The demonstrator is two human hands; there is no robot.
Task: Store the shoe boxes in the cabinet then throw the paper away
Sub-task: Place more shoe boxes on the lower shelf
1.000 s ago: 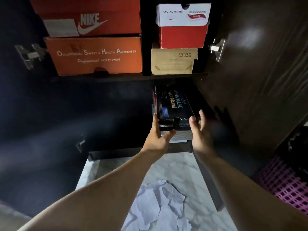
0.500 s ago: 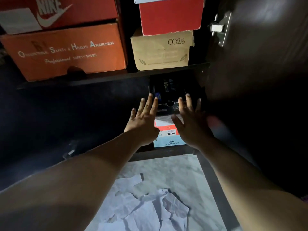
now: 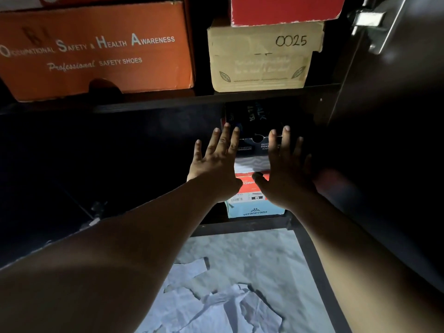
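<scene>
A black Skechers shoe box [image 3: 257,131] sits on the cabinet's lower shelf, on top of a white-and-red box [image 3: 248,175] and a light blue box [image 3: 254,210]. My left hand [image 3: 216,159] lies flat against the stack's left front, fingers straight and spread. My right hand [image 3: 286,169] presses flat on the right front, fingertips reaching the black box's lid. Crumpled white paper [image 3: 216,306] lies on the marble floor [image 3: 252,255] below my arms.
On the upper shelf [image 3: 216,102] stand an orange safety-shoes box [image 3: 96,51], a beige box marked 0025 [image 3: 262,58] and a red box [image 3: 286,8] above it. The dark cabinet door [image 3: 389,116] stands open at right. The lower shelf's left side is dark.
The black box went from held at the shelf's front to pushed in on the stack. Both hands flattened and now press the box fronts; the view moved closer.
</scene>
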